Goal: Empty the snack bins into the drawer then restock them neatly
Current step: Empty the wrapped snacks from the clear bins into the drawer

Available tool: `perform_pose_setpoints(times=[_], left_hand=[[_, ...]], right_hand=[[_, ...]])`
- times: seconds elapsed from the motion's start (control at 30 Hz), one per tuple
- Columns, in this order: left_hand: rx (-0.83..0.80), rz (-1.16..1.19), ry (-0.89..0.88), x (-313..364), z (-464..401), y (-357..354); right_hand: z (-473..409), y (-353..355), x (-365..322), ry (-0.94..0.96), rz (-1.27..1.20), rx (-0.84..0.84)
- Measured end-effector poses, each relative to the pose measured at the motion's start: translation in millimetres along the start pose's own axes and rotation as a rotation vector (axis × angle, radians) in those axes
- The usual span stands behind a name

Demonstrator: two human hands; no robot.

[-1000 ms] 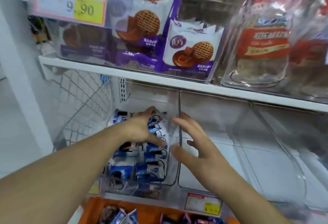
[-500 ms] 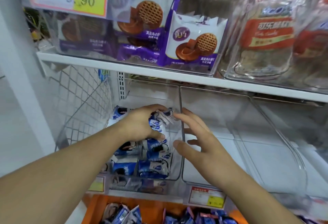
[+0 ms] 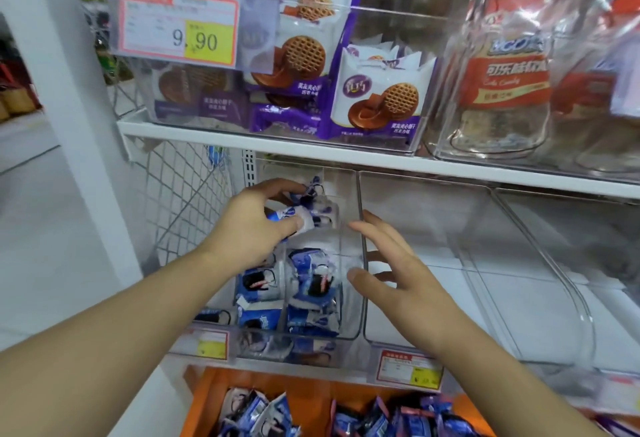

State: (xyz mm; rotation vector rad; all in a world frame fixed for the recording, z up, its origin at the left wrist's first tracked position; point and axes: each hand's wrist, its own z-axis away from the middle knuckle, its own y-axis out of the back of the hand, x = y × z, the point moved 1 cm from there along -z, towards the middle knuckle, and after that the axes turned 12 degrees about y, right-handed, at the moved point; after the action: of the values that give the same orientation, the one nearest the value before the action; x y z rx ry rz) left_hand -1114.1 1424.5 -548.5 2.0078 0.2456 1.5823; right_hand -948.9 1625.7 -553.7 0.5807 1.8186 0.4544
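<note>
In the left bin (image 3: 356, 229) on the lower shelf, the left hand (image 3: 249, 229) has its fingers curled round a small bunch of blue packets (image 3: 304, 215), held above the rows already sitting at the front, while the right hand (image 3: 391, 274) hovers just outside the bin wall with fingers spread, holding nothing. Honestly the grip looks loose, so a packet could slip and mess up the rows, or drop over the lip into the orange drawer (image 3: 214, 398) below.
</note>
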Motion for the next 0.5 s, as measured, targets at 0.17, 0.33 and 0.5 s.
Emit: perform_pose_setpoints(times=[0.17,0.33,0.5], left_hand=[[0.036,0.091,0.030,16,45,24],[-0.026,0.160,0.025,39,115,52],[-0.168,0.043,0.056,25,190,58]], right_hand=[[1,0,4,0.000,-0.009,0.011],[-1,0,2,-0.008,-0.022,0.013],[-2,1,0,0.004,0.026,0.009]])
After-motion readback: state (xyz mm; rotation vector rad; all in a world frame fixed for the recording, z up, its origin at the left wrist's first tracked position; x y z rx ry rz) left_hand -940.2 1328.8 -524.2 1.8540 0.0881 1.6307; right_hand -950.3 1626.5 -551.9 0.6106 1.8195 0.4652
